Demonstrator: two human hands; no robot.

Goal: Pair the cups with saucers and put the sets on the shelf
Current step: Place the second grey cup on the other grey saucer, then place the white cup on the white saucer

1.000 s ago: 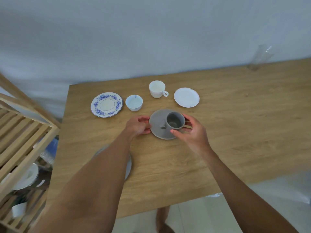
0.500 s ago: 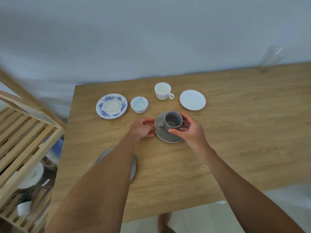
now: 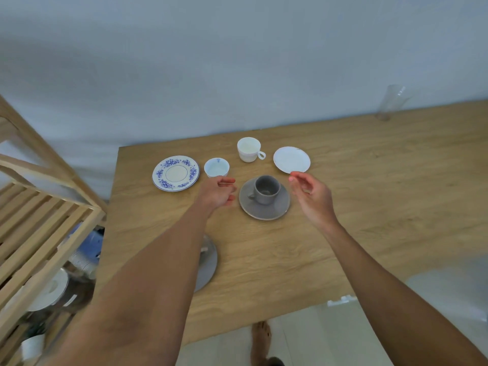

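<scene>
A grey cup (image 3: 266,189) stands upright on a grey saucer (image 3: 274,209) in the middle of the wooden table (image 3: 369,194). My left hand (image 3: 217,192) hovers just left of the saucer, fingers loosely curled and holding nothing. My right hand (image 3: 310,194) is just right of the saucer, fingers apart and empty. Behind them lie a blue-flowered saucer (image 3: 175,173), a small white-and-blue cup (image 3: 216,167), a white handled cup (image 3: 249,149) and a plain white saucer (image 3: 291,159). The wooden shelf (image 3: 39,220) stands at the left.
A grey plate (image 3: 207,262) lies near the table's front edge, mostly hidden under my left forearm. A clear glass (image 3: 390,101) stands at the table's back right. White dishes sit on the shelf's lower levels. My bare foot (image 3: 261,339) shows below the table edge.
Both hands have let go of the grey cup and saucer and drawn apart to either side. The set now rests on the table.
</scene>
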